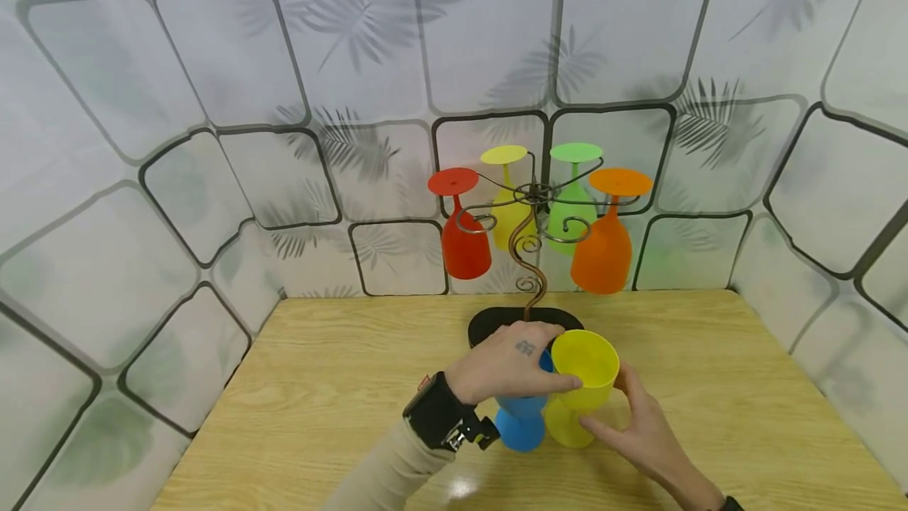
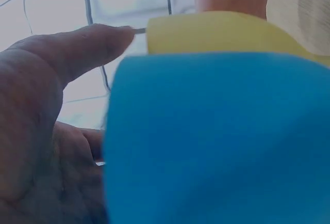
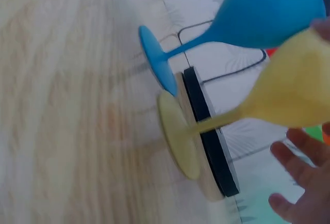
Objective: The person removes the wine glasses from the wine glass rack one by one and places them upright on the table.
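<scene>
A yellow goblet [image 1: 585,361] and a blue goblet [image 1: 521,424] stand upright side by side on the table; in the right wrist view, the yellow goblet's foot [image 3: 178,136] and the blue goblet's foot [image 3: 157,61] rest on the wood. My left hand [image 1: 514,361] reaches across above the blue goblet, its thumb extended at the yellow goblet's rim. Whether that thumb touches it is unclear. On the other side, my right hand [image 1: 645,424] has its thumb by the yellow bowl. Its fingers [image 3: 296,164] are spread beside the bowl.
Behind them stands a metal stemware rack [image 1: 535,282] on a black base [image 1: 489,326]. Upside down from it hang a red goblet [image 1: 464,243], another yellow goblet [image 1: 507,215], a green goblet [image 1: 573,215] and an orange goblet [image 1: 603,255]. Patterned walls enclose the wooden table [image 1: 340,385].
</scene>
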A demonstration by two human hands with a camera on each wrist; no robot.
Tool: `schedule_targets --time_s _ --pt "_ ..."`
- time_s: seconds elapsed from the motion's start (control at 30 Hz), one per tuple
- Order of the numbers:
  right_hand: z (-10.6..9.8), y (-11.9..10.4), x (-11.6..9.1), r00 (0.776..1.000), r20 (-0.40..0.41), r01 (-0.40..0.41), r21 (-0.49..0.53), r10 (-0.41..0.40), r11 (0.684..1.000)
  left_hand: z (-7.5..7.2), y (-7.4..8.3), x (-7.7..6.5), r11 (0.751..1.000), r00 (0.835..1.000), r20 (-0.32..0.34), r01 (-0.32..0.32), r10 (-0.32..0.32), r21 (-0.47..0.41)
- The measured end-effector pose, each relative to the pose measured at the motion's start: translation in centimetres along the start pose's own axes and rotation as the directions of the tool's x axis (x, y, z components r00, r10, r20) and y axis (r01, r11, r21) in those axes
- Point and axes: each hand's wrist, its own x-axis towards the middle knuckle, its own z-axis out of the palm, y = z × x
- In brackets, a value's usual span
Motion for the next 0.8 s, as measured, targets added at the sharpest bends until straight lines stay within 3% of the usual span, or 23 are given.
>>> schedule_targets --time_s 0.17,0.3,0.37,0.57,0.8 --pt "-1.1 0.5 0.0 0.996 -0.007 0.087 0.077 -0.087 0.993 -0.8 -0.2 0.0 0.996 0.996 -0.006 0.085 -0.085 0.000" --pt "-2.0 0.7 0.5 0.987 -0.062 0.154 0.127 -0.147 0.980 -1.4 -0.8 0.2 0.992 0.995 0.003 0.099 -0.099 -0.080" --pt "-2.5 0.6 1.0 0.987 -0.087 0.146 0.137 -0.135 0.980 -1.6 -1.2 0.5 0.989 0.995 0.005 0.100 -0.100 -0.106" --pt "-4.7 -0.2 3.7 0.972 -0.162 0.185 0.096 -0.168 0.978 -2.5 -1.9 1.6 0.988 0.998 -0.012 0.064 -0.067 -0.138" --pt "-7.1 -2.0 7.5 0.962 -0.180 0.205 -0.026 -0.206 0.978 -4.0 -2.7 2.4 0.982 0.999 -0.018 0.030 -0.034 -0.189"
